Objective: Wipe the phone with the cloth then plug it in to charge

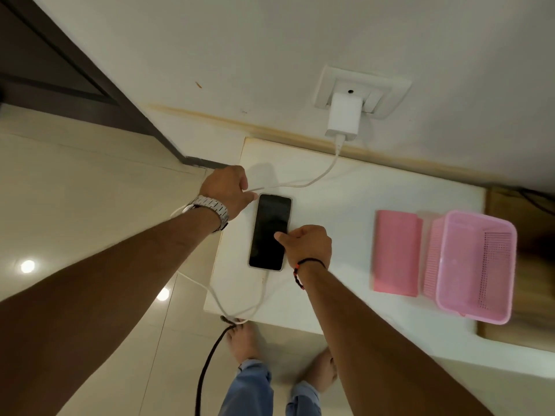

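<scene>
A black-screened phone (269, 231) lies flat on the white counter (345, 211), screen up and dark. A white cable (318, 178) runs from the white charger (344, 119) in the wall socket, loops past the counter's edge and goes into the phone's near end. My left hand (226, 187), with a metal watch on the wrist, pinches the cable just beyond the phone's far left corner. My right hand (307, 246) holds the phone's right edge, thumb on the screen. A folded pink cloth (396, 252) lies to the right of the phone.
A pink plastic basket (476, 265) stands beside the cloth at the counter's right end. A black cord (210, 364) hangs to the tiled floor near my bare feet (244, 340). A dark door frame (90, 79) stands at the left.
</scene>
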